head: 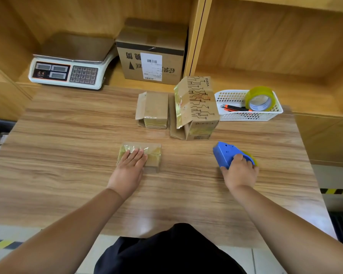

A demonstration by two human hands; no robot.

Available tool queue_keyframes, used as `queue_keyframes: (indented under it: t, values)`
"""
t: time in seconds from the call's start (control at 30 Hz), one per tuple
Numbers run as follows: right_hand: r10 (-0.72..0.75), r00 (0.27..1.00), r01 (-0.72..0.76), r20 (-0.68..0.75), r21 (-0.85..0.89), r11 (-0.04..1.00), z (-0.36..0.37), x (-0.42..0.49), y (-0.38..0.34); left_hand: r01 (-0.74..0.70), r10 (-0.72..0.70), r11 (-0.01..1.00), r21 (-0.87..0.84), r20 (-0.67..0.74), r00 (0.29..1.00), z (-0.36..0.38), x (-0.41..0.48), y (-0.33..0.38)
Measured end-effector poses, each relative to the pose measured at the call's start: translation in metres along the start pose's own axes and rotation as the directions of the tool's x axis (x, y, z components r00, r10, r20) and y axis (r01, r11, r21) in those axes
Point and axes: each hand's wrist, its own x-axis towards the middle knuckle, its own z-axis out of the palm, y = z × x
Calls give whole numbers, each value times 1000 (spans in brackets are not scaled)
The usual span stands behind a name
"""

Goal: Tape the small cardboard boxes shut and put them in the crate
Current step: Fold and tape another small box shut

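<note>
The left hand [130, 164] lies flat, fingers straight, on a small box [140, 155] wrapped in tape, near the table's [67, 155] middle. The right hand [240, 171] grips a blue tape dispenser [229, 154] well apart from it. No crate is visible, and the loose wrinkled tape may peel when the box is lifted.

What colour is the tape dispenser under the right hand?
Blue; the tape dispenser, gripped by the right hand, shows in the head view.
</note>
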Motion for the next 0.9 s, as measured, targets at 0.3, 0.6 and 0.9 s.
queue_keyframes:
  t: [0.3,0.6,0.9]
  values:
    - [-8,1000,9,-8,85,996,-11,-9,3,102,-102,966,-238,14,995,-16,0,2]
    - [-148,988,113,43,450,886,-33,-38,-14,106,-151,874,-475,-58,987,-47,23,9]
    - [-435,899,403,-42,464,789,-61,-72,-58,232,-172,625,-746,159,972,-82,38,-2]
